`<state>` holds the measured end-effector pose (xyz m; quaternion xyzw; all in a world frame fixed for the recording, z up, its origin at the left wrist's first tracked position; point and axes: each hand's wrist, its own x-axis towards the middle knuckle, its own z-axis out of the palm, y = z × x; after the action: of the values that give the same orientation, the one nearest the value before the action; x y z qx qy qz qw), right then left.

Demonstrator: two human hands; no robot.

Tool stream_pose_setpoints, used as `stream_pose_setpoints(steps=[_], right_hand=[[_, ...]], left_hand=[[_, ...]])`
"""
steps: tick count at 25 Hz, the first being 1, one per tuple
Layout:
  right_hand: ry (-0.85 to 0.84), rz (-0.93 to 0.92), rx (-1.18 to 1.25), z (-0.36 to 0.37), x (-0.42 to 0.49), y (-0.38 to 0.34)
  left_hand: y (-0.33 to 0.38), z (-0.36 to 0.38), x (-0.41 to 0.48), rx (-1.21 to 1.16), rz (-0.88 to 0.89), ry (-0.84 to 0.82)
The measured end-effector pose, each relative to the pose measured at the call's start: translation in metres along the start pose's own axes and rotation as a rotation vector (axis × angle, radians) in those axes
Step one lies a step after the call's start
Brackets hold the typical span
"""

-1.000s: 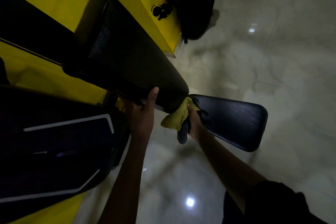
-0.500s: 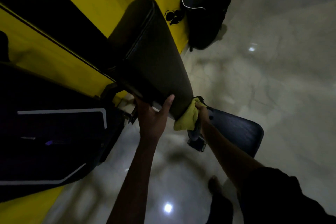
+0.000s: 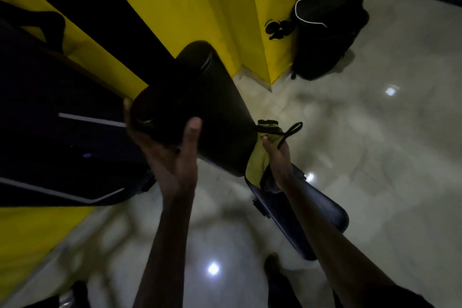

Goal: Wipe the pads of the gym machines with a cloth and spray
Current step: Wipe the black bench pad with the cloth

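**Change vs. prior frames**
- The left hand (image 3: pixel 170 157) has been shifted from the underside edge of the back pad (image 3: pixel 205 107) to the pad's lower end. It is now clamped round that end, with the thumb up on the near face and the fingers curled over the far edge.
- The cloth (image 3: pixel 256 161) has been kept at the pad's lower right edge and moved slightly up the side. It is bunched in the right hand (image 3: pixel 277 157), whose fingers are closed on it, and pressed against the pad.
- The view has been swung over the pad, so the pad is now seen end-on.

**Meaning for task (est.)**
- The pad is being steadied by one hand while its side and lower edge are wiped. The front face is probably done or next. The seat pad (image 3: pixel 315 210) lies just below and is not touched by the cloth.

**Hidden / unclear**
- Spray: not identified w/ certainty. A dark object (image 3: pixel 270 181) under the right hand and a black cord (image 3: pixel 291 132) above it may belong to it, but lighting is too low to tell.
- The contact area between cloth and pad is hidden by the pad edge.
- The machine frame at left is near-black, w/ no detail.
- A bag (image 3: pixel 327 32) rests against the yellow wall (image 3: pixel 200 7), well apart.
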<state>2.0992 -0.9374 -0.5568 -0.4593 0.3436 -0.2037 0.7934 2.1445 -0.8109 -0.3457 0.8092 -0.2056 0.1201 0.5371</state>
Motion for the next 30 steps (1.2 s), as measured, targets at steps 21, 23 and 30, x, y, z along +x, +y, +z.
stream_pose_setpoints(steps=[21,23,30], right_hand=[[-0.294,-0.353,-0.175,0.036,-0.016,-0.141],[-0.36,-0.476,-0.161,0.052,-0.02,-0.174],[-0.365,-0.265,-0.27,0.022,0.001,-0.143]], left_hand=[[0.032,-0.009,0.036,0.497,0.223,-0.002],[0.032,-0.009,0.037,0.486,0.209,0.0],[0.027,-0.004,0.034,0.447,0.14,0.028]])
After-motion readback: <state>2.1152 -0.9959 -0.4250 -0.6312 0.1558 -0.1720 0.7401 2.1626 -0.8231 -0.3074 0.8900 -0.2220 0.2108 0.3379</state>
